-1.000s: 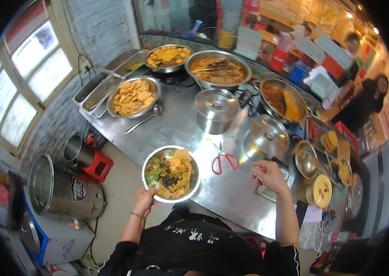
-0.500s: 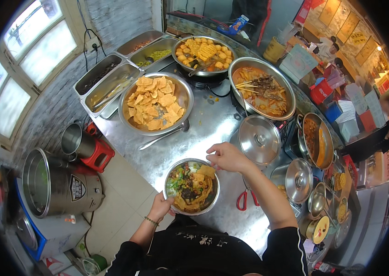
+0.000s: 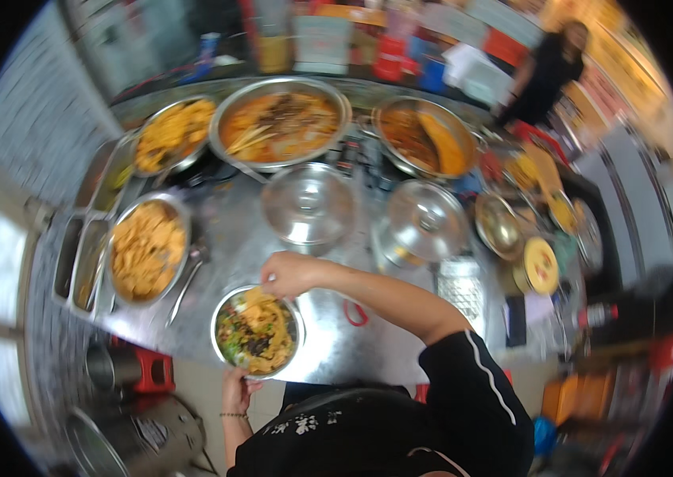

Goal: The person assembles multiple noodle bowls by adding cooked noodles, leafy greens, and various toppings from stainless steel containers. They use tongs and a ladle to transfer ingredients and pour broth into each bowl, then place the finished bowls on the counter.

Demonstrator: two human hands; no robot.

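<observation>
A metal bowl [image 3: 257,331] of noodles and greens is gripped from below at its near rim by the left hand [image 3: 238,389] at the steel tabletop [image 3: 328,350] edge, while the right hand [image 3: 288,273] is closed in a pinch grip over its far rim, with lidded pots [image 3: 308,203] beyond.
</observation>
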